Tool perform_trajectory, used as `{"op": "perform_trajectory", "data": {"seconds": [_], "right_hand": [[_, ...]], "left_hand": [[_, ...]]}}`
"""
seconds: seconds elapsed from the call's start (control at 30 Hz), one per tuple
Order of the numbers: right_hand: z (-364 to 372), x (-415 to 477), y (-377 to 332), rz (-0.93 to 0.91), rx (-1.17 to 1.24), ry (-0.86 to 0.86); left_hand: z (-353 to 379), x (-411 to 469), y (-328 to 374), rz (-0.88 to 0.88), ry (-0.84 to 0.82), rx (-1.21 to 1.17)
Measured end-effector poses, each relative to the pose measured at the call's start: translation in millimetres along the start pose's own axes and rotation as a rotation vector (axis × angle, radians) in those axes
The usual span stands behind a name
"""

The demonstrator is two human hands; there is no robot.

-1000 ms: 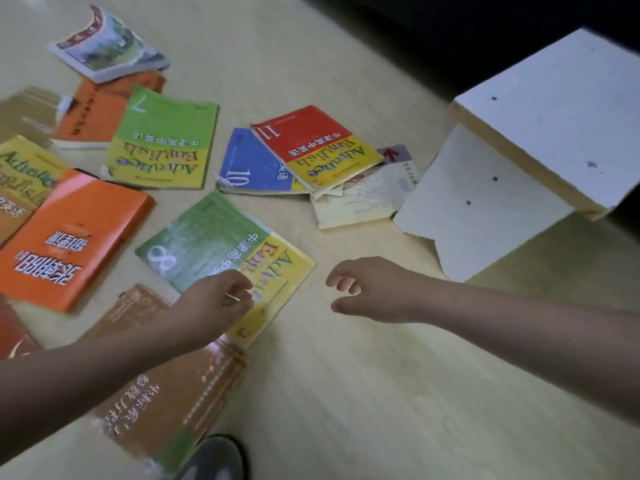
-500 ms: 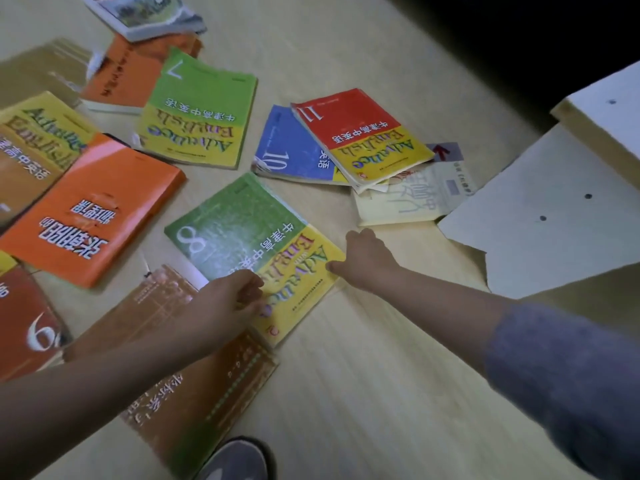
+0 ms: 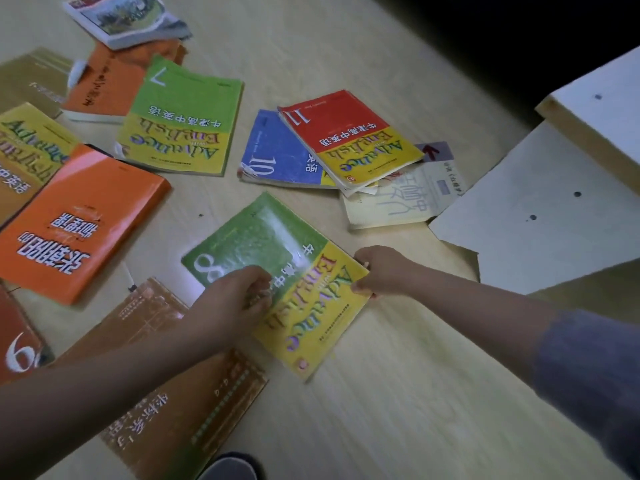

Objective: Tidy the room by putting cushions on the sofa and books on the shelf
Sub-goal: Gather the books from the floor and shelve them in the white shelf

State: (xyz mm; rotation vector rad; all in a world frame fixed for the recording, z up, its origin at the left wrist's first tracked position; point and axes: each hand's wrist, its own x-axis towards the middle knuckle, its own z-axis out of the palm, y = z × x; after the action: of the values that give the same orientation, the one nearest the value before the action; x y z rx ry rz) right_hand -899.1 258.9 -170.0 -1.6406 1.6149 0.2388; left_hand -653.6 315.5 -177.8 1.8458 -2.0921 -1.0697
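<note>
Head view: the wooden floor [image 3: 398, 420] is seen strewn with books, with the white shelf unit [image 3: 540, 209] at the right. The green-and-yellow book [image 3: 263, 244] marked 8 lies flat, its near edge overlapping a brown book [image 3: 180, 403], and it has now been reached by both hands, which hovered short of it a second ago. The right hand [image 3: 381, 271] has been brought to the book's right edge, which is pinched between curled fingers. The left hand [image 3: 235, 299] is laid on the cover with its fingers curled; whether the edge is gripped cannot be told. A pick-up is judged to be starting, and no book has been shelved yet.
</note>
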Motion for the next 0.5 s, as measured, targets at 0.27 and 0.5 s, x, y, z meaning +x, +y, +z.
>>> {"op": "perform_trajectory", "data": {"seconds": [0.27, 0.5], "right_hand": [[-12, -48, 90, 0.178, -0.218, -0.048], [0, -62, 125, 0.183, -0.206, -0.014]], "left_hand": [[-3, 109, 73, 0.279, 0.101, 0.143], [22, 180, 122, 0.365, 0.295, 0.424]]}}
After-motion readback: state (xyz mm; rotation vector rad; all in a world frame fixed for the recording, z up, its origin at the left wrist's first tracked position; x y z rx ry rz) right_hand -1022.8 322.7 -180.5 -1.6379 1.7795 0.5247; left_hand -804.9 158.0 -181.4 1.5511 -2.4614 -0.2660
